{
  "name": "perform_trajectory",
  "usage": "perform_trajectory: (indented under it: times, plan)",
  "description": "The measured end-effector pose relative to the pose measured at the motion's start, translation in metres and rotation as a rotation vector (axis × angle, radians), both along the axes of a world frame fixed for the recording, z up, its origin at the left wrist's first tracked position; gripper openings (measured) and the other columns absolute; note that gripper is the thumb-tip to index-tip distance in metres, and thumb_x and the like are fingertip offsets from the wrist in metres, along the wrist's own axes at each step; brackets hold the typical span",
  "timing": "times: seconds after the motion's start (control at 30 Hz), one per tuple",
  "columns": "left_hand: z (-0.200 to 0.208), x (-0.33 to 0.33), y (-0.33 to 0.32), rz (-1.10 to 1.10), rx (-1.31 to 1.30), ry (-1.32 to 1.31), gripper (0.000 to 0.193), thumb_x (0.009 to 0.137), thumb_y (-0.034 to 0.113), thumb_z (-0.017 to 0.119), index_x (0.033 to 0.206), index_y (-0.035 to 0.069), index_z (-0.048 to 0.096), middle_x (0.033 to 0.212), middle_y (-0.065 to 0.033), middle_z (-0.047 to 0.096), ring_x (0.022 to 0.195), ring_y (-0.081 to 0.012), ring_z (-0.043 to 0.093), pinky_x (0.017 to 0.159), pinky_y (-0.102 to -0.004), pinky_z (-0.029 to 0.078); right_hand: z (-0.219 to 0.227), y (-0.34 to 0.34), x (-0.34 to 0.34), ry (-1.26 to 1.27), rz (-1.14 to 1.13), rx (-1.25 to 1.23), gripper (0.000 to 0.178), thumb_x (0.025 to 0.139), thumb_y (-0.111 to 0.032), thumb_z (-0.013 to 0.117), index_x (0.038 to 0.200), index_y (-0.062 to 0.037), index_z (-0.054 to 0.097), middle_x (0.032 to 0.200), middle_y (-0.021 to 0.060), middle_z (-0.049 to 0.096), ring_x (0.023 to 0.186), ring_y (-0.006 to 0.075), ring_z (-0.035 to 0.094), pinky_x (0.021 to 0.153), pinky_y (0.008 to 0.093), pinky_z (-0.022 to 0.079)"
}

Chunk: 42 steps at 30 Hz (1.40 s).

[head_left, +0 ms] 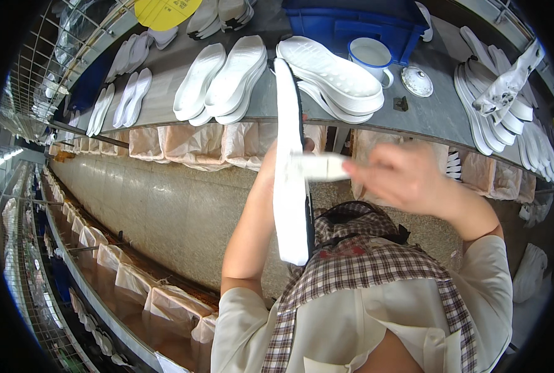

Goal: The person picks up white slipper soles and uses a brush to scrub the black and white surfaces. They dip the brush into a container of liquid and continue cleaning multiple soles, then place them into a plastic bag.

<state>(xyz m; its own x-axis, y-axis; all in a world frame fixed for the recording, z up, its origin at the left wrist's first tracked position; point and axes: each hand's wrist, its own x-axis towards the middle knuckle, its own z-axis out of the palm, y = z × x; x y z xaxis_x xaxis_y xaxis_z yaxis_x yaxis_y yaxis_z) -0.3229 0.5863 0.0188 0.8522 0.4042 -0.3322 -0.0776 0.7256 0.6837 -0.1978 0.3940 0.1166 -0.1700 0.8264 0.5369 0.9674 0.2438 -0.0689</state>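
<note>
My left hand [267, 163] grips a white shoe sole [289, 205] with a black edge, standing upright in front of my chest. Most of that hand is hidden behind the sole. My right hand [401, 174], smeared by motion, is closed on a pale, flat tool [323, 168], perhaps a brush. Its far end meets the face of the sole, though blur hides the exact contact. On the grey bench beyond lie a stacked pair of white soles [333, 74] and another pair [236, 78] to the left.
A blue crate [358, 22], a white enamel mug [370, 55] and its lid [417, 82] stand on the bench [407, 118]. More soles [485, 105] are stacked at right. Lined bins [193, 144] sit beneath the bench, and others [165, 304] run along the left. Wire racks [47, 50] rise at far left.
</note>
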Motion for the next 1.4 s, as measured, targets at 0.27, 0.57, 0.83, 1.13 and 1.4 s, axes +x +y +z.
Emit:
perform_trajectory:
  times: [0.27, 0.57, 0.83, 1.13, 1.4]
  plan:
    - [-0.026, -0.009, 0.013, -0.144, -0.121, -0.027, 0.037, 0.089, 0.027, 0.055, 0.118, 0.006, 0.047, 0.084, -0.0092, 0.057, 0.060, -0.0170, 0.059, 0.045, -0.0297, 0.053, -0.002, 0.014, 0.005, -0.071, 0.037, 0.006, 0.025, 0.079, -0.016, 0.063, 0.104, -0.0128, 0.066, 0.064, -0.0036, 0.036, 0.044, 0.0053, 0.035, 0.033, 0.0228, 0.027]
    - [-0.060, -0.014, 0.017, -0.028, 0.158, 0.110, 0.051, 0.091, 0.039, 0.050, 0.127, 0.004, 0.044, 0.105, -0.0142, 0.058, 0.085, -0.0201, 0.061, 0.071, -0.0290, 0.052, 0.002, 0.023, 0.002, -0.112, 0.187, -0.022, 0.021, 0.090, -0.021, 0.052, 0.104, -0.0097, 0.062, 0.059, -0.0013, 0.044, 0.041, 0.0063, 0.037, 0.030, 0.0221, 0.029]
    - [-0.024, -0.028, 0.012, -0.280, -0.567, -0.491, 0.045, 0.095, 0.044, 0.040, 0.135, 0.023, 0.042, 0.079, -0.0077, 0.049, 0.057, -0.0132, 0.042, 0.054, -0.0278, 0.035, -0.018, 0.024, 0.050, 0.529, -0.159, 0.204, 0.025, 0.086, -0.006, 0.060, 0.110, -0.0009, 0.063, 0.088, 0.0073, 0.061, 0.072, 0.0123, 0.054, 0.064, 0.0243, 0.043]
    - [0.011, -0.040, 0.020, -0.189, -0.548, -0.655, 0.058, 0.093, 0.052, 0.039, 0.140, 0.018, 0.034, 0.081, -0.0067, 0.043, 0.060, -0.0125, 0.039, 0.055, -0.0262, 0.033, -0.127, -0.084, 0.147, 1.120, -0.801, 0.096, 0.020, 0.095, -0.021, 0.049, 0.095, -0.0039, 0.059, 0.065, -0.0021, 0.055, 0.054, 0.0034, 0.040, 0.050, 0.0186, 0.032]
    - [0.012, -0.026, 0.028, -0.212, -0.267, -0.648, 0.052, 0.094, 0.042, 0.043, 0.141, 0.021, 0.032, 0.075, -0.0082, 0.045, 0.050, -0.0152, 0.042, 0.047, -0.0291, 0.032, -0.192, -0.086, 0.186, 1.334, -0.925, 0.161, 0.025, 0.088, -0.012, 0.044, 0.111, -0.0049, 0.052, 0.085, 0.0025, 0.060, 0.056, 0.0068, 0.044, 0.049, 0.0220, 0.037]
